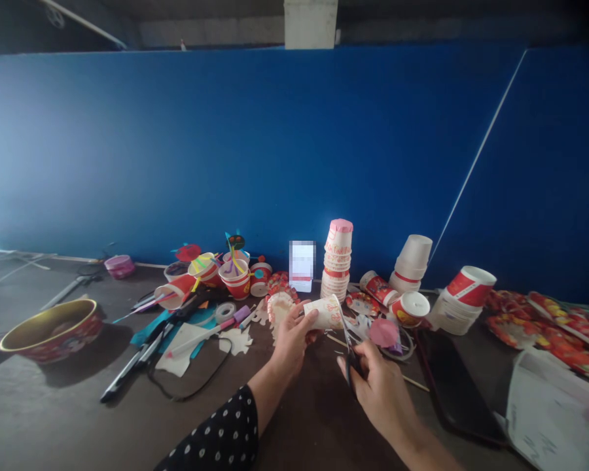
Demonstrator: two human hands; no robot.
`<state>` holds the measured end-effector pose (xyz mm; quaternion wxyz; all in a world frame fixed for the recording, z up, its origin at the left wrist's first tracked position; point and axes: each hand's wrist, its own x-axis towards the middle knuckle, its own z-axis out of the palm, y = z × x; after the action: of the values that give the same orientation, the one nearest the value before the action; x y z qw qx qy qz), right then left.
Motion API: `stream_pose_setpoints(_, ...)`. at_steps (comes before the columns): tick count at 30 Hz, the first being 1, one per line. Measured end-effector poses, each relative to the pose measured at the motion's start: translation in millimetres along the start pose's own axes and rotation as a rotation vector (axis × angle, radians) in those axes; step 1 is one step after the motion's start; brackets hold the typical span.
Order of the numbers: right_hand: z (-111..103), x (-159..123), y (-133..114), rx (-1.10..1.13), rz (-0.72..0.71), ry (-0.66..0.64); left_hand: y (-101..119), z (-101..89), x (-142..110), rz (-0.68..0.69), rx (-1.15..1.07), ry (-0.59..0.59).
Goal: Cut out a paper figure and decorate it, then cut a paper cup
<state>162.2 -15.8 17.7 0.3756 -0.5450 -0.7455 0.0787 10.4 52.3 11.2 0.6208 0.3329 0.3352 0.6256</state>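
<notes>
My left hand is closed around a white paper cup with red and orange print, tilted so its mouth faces right. In my right hand is a pair of scissors with black handles. Its blades point up and lie against the cup's rim; whether they cut into it I cannot tell. Behind the cup rises a tall stack of paper cups, topped with pink. Cut paper scraps lie to the left of my left hand.
A phone with a lit screen leans by the blue wall. Several decorated cups, a tape roll and a gold-lined bowl are left. To the right are more cups, a dark tablet-like slab and a plastic bag.
</notes>
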Motion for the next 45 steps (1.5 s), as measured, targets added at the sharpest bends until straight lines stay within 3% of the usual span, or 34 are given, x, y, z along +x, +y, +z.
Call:
stream_pose_setpoints(14, 2.3, 0.3, 5.2, -0.084, 0.038, 0.03, -4.0, -0.3, -2.2, -0.033, 0.051, -0.012)
stream_pose_setpoints(45, -2.4, 1.8, -2.4, -0.01, -0.015, 0.002, 0.8, -0.2, -0.3, 0.001, -0.006, 0.045)
